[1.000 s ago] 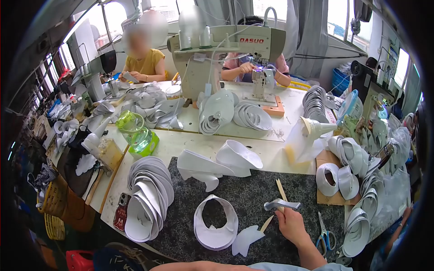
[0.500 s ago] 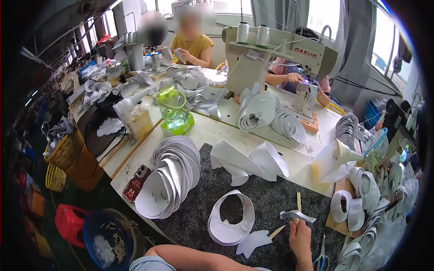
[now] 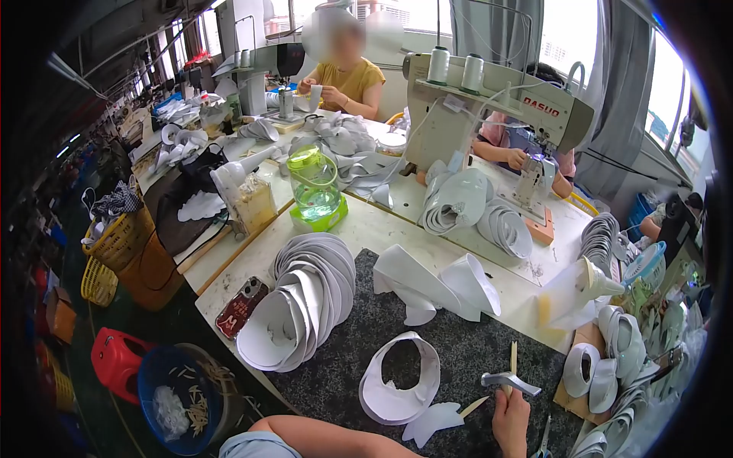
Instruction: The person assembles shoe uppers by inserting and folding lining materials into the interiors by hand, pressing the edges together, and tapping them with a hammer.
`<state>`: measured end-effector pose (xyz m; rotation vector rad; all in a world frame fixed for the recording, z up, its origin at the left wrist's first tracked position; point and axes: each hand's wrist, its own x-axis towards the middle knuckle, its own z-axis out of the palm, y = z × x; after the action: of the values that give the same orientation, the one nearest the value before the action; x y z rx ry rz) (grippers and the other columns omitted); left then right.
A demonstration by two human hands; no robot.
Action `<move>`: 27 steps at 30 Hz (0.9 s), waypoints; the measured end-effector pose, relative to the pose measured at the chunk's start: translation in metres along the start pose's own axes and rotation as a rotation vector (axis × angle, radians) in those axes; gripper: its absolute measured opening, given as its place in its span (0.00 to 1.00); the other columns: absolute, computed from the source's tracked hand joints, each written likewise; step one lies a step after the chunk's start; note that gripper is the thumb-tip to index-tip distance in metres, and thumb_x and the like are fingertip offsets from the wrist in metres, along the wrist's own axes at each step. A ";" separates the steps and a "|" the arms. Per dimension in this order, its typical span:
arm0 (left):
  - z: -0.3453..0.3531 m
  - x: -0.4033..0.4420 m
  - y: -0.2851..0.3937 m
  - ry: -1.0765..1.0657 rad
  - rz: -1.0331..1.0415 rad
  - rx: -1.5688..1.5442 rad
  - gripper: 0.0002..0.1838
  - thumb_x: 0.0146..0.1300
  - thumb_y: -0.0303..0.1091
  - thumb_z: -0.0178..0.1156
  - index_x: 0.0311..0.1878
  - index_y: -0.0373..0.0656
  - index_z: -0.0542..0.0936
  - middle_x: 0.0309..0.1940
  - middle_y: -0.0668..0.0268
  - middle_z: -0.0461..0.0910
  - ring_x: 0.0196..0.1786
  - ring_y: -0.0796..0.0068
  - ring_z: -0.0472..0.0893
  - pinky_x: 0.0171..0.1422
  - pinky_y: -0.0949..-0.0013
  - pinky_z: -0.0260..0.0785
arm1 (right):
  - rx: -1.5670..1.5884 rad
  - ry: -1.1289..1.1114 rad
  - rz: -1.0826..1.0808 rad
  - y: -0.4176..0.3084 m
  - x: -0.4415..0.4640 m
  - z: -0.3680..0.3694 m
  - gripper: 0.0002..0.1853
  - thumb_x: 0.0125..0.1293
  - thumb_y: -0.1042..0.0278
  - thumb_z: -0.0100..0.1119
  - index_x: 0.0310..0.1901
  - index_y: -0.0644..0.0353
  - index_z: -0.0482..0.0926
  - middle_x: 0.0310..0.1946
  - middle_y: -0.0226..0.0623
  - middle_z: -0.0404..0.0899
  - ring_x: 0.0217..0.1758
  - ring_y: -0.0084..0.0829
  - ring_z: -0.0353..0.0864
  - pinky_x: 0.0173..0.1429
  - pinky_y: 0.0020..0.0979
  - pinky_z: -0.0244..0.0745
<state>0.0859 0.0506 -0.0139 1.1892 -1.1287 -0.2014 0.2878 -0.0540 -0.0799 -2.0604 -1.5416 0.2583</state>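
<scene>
My right hand [image 3: 510, 421] is closed around a hammer [image 3: 513, 381] near its metal head, over the dark speckled mat [image 3: 473, 347]. A pale wooden stick [image 3: 514, 355] sticks out beyond the head; I cannot tell whether it belongs to the handle. To the left lies a white ring-shaped shoe upper [image 3: 376, 397]. Beside it a flat white piece [image 3: 432, 424] lies by a pointed wooden stick [image 3: 474, 407]. Scissors [image 3: 544, 439] rest right of my hand, partly cut off. My left forearm [image 3: 328, 440] crosses the bottom edge, its hand out of view.
Stacked white uppers [image 3: 313, 294] and a phone [image 3: 242, 308] sit at left. Curled white pieces [image 3: 435, 282] lie behind the mat. A green-lidded jug [image 3: 314, 187] and a sewing machine [image 3: 496, 103] stand further back. Two people work opposite. More uppers [image 3: 592, 374] crowd the right.
The camera view has shifted, so the scene sits further right and slightly lower. My right hand still holds the hammer. The person in yellow has moved their hands with a white piece.
</scene>
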 end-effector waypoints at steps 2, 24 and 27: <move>-0.001 0.000 -0.002 -0.005 0.008 -0.007 0.26 0.69 0.42 0.63 0.62 0.34 0.72 0.52 0.55 0.79 0.54 0.63 0.77 0.60 0.59 0.68 | 0.007 -0.015 0.015 -0.004 0.001 -0.002 0.09 0.70 0.69 0.55 0.41 0.69 0.74 0.26 0.55 0.79 0.31 0.59 0.79 0.33 0.51 0.70; 0.016 -0.010 -0.001 0.082 0.004 -0.021 0.26 0.69 0.42 0.63 0.62 0.34 0.72 0.52 0.55 0.79 0.54 0.64 0.76 0.60 0.59 0.68 | -0.015 -0.045 -0.034 0.024 -0.002 0.007 0.16 0.76 0.60 0.51 0.48 0.67 0.77 0.27 0.56 0.79 0.28 0.57 0.79 0.29 0.47 0.70; 0.018 -0.009 -0.001 0.089 0.005 -0.022 0.26 0.69 0.41 0.63 0.62 0.34 0.72 0.52 0.55 0.79 0.54 0.64 0.76 0.60 0.59 0.68 | 0.018 -0.044 -0.012 0.019 -0.001 0.005 0.16 0.76 0.59 0.52 0.46 0.68 0.76 0.25 0.55 0.78 0.26 0.55 0.79 0.28 0.45 0.69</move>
<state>0.0678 0.0450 -0.0210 1.1645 -1.0486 -0.1553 0.3010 -0.0572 -0.0944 -2.0437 -1.5718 0.3143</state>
